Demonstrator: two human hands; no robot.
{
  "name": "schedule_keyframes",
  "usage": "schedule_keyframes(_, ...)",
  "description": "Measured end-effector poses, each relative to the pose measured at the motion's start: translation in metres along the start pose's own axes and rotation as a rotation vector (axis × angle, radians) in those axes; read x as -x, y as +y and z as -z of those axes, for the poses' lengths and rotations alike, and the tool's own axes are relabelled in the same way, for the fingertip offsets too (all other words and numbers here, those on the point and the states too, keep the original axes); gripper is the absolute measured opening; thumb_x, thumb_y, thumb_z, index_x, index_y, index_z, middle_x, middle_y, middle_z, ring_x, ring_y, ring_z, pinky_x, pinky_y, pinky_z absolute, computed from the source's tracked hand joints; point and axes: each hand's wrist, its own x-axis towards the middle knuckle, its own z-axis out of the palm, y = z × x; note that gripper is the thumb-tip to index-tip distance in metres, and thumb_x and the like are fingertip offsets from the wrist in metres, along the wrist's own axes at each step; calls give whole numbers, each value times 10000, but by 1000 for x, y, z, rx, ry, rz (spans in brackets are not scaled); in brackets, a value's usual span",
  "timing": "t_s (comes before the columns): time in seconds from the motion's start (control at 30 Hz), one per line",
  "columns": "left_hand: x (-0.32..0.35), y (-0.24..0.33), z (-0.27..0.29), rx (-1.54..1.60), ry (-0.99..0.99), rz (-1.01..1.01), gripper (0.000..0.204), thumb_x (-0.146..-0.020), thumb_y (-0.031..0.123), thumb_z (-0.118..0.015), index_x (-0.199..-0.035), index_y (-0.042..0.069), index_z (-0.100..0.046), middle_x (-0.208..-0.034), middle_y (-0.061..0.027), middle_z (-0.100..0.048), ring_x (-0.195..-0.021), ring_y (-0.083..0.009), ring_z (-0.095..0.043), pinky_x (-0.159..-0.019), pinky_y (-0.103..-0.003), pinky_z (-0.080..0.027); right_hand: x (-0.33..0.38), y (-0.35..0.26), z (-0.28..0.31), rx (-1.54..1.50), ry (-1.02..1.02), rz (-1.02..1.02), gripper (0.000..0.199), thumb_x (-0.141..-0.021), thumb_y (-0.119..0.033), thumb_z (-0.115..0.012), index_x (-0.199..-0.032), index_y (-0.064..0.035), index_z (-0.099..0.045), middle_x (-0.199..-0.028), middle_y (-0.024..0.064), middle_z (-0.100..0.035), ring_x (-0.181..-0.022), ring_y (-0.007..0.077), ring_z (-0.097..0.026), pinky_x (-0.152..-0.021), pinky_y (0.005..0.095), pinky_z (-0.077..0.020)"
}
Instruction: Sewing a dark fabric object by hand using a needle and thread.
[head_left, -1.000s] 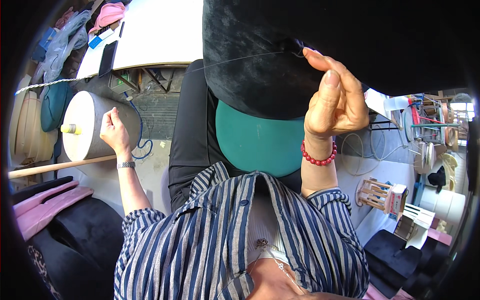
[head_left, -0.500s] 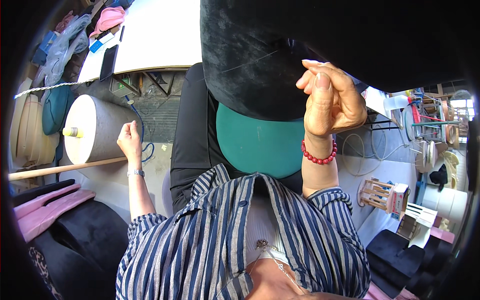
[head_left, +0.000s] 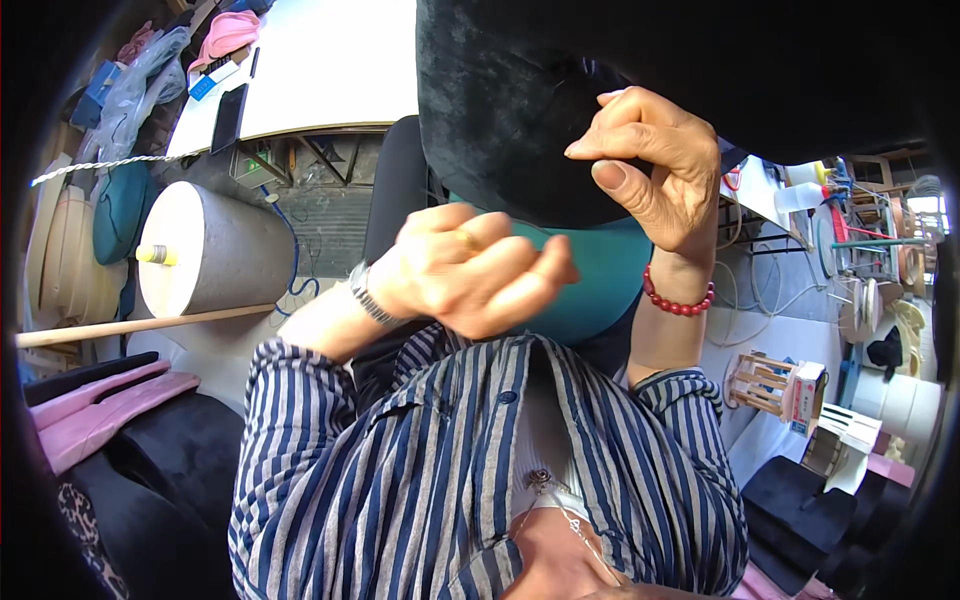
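A big black velvet-covered piece (head_left: pixel 490 120) spreads over the upper part of the view, above a teal rounded seat or pad (head_left: pixel 600 265) at my lap. My left hand (head_left: pixel 480 270) is closed, its fingers curled, above the near edge of the teal piece. What it may hold is too small or too blurred to see. Just in front of the velvet, my right hand (head_left: pixel 660 165) is bent with thumb and forefinger close together in a loose pinch. Anything between those fingertips does not show.
A white table (head_left: pixel 330 70) with a dark phone (head_left: pixel 229 118) stands at the far left. Nearer are a large pale roll (head_left: pixel 245 250) and a wooden pole (head_left: pixel 150 325). Pink and black padded pieces (head_left: pixel 120 410) lie at the near left; a small wooden stool (head_left: pixel 758 385) stands at right.
My left hand has swung in from the left side to the middle, near the right hand. The right hand has turned and shifted slightly, its thumb lower now.
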Motion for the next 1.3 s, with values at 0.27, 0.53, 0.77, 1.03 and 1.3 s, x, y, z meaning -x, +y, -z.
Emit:
schedule_keyframes(0.27, -45, -7, -22, -71, 272, -380, 164, -650, 116, -612, -795, 131, -689, -610, 78, -353, -525, -47, -406, -478, -196, -266, 0, 2, 11, -135, -269, -71, 273, -884, -263, -681, -837, 2, -727, -834, 64, -584, -664, 120, -552, -550, 239, -439)
schedule_keyframes(0.53, -56, -8, -37, 16, 259, -494, 183, -739, 248, -616, -623, 151, -513, -605, 59, -383, -536, -72, -422, -501, -216, -330, -3, 6, 7, -277, -286, -51, 294, -847, -301, -702, -856, -9, -737, -844, 66, -600, -800, 167, -565, -647, 279, -475)
schedule_keyframes(0.77, -54, -10, -48, 40, 223, -572, 193, -743, 244, -622, -616, 127, -537, -587, 61, -413, -517, -62, -437, -498, -205, -375, -4, 3, 8, -345, -283, -91, 172, -735, -171, -780, -818, -24, -745, -805, 59, -630, -910, 207, -569, -771, 323, -481)
schedule_keyframes(1.03, -56, -13, -55, 76, 201, -684, 128, -686, 218, -623, -692, 90, -612, -577, 63, -414, -521, -53, -454, -497, -185, -369, -4, 2, 9, -409, -304, -124, 137, -739, -124, -782, -803, -21, -720, -797, 55, -634, -893, 191, -576, -749, 301, -489)
schedule_keyframes(1.3, -60, -20, -48, 5, 344, -695, 252, -714, 169, -609, -930, 166, -738, -785, 22, -531, -744, -100, -566, -636, -252, -433, -4, 6, 10, -461, -241, -56, 110, -806, -79, -732, -778, -15, -647, -776, 60, -627, -858, 195, -596, -745, 320, -498)
